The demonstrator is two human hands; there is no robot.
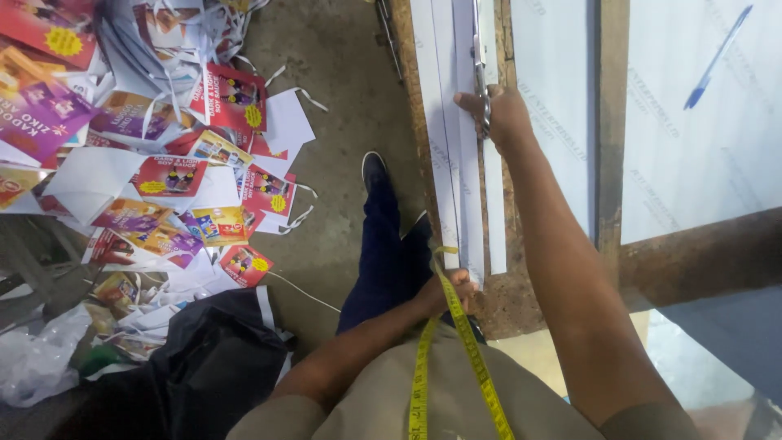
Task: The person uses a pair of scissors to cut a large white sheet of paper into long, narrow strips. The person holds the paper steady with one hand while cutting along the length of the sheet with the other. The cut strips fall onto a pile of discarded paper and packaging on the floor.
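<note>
Cutting white paper strip (pixel 456 163) between both grips, scissors (pixel 481 73) in right hand (pixel 501 114).

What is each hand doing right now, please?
Left hand: closed, pinching the near end of the white paper strip.
Right hand: closed on the scissors, cutting along the strip.

Blue pen (pixel 717 57), scattered colourful leaflets (pixel 163 175)

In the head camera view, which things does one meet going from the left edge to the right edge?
Heap of coloured printed sheets → dark shoe → left hand → white paper strips → right hand with scissors → blue pen.
</note>
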